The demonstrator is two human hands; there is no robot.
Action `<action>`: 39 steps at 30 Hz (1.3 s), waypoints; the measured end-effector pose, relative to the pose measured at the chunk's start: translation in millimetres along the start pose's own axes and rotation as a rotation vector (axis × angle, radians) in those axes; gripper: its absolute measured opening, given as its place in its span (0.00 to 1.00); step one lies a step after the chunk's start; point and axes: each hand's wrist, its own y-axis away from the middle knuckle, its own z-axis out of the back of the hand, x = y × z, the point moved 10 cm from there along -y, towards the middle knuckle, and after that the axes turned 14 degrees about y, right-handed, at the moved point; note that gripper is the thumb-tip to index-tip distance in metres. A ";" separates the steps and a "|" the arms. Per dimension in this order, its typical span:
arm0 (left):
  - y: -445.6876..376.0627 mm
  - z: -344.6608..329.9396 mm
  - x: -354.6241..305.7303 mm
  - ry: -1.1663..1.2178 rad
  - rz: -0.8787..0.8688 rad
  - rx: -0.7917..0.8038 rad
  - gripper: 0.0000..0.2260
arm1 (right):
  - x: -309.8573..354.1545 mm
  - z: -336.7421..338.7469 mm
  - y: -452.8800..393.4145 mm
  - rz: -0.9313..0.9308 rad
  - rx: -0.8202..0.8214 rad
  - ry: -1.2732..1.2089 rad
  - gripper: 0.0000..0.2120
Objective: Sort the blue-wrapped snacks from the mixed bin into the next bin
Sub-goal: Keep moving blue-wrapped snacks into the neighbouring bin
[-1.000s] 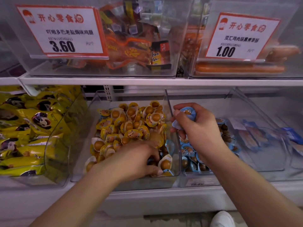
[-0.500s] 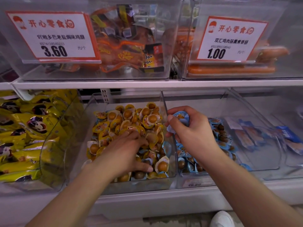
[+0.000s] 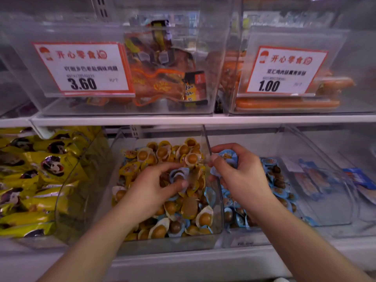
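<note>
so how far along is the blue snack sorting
Partly done. The next bin already holds a pile of blue-wrapped snacks. In hand: the left hand pinches a blue snack over the mixed bin, and the right hand holds another by the divider. Left: several blue wrappers still show among the yellow ones near the mixed bin's front.

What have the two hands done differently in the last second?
The left hand moved from the mixed bin's front corner toward its middle and pinched up a blue-wrapped snack. The right hand stayed by the divider, holding its blue snacks.
</note>
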 end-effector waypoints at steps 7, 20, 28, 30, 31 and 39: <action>19.3 1.5 -79.3 0.258 -0.268 -0.277 0.22 | 16.3 -52.3 30.9 -0.302 0.449 -0.644 0.19; 24.7 -19.3 -37.9 -0.154 -0.225 0.042 0.12 | -31.4 58.1 -7.9 -0.280 0.086 -0.188 0.10; 31.5 -32.4 29.1 -0.563 -0.027 0.497 0.15 | -101.5 138.3 -28.2 -0.431 -0.295 0.016 0.09; 34.7 -34.1 26.5 -0.617 -0.014 0.532 0.18 | -83.2 125.6 -32.3 -0.325 -0.295 0.044 0.08; 36.3 -34.1 24.6 -0.625 -0.003 0.537 0.19 | -69.5 113.5 -32.6 -0.252 -0.278 0.082 0.07; 29.2 5.5 3.9 -0.740 -0.103 0.254 0.11 | 48.6 -67.1 41.8 0.733 0.277 0.910 0.10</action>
